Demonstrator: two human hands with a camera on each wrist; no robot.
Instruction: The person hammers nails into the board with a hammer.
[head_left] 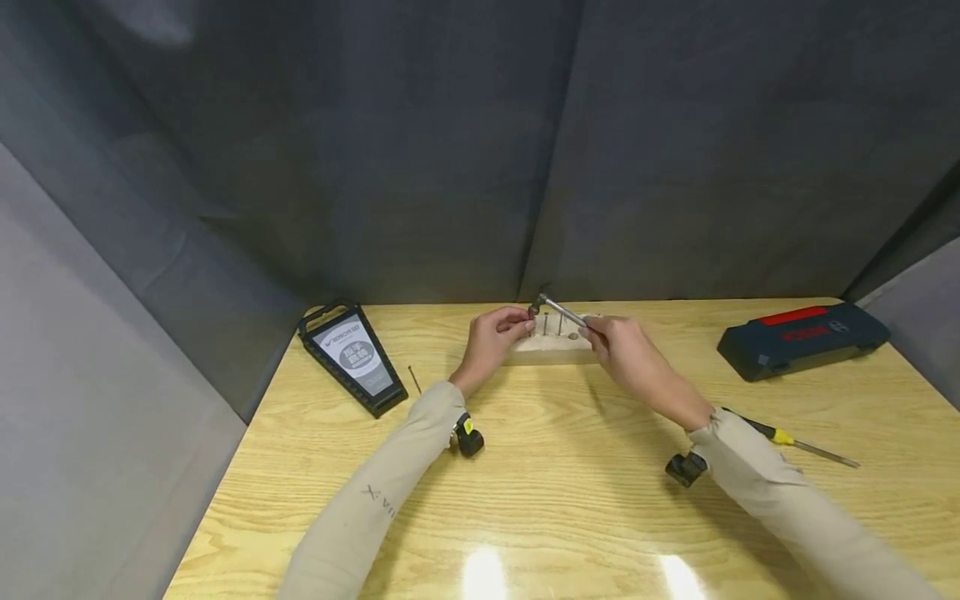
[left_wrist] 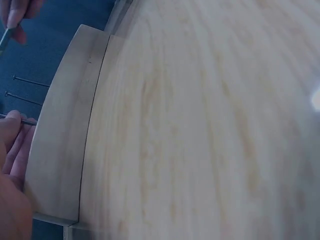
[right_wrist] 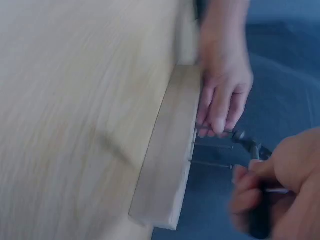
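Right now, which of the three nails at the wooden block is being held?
The leftmost nail of those three in the head view, by the hammer head: the left hand pinches it; the other two nails stand unheld.

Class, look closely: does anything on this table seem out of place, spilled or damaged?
One thing looks slightly out of place: a thin metal piece, perhaps a nail, lies loose beside the left sleeve, away from the wooden block where nails stand upright. No spill or clear damage shows.
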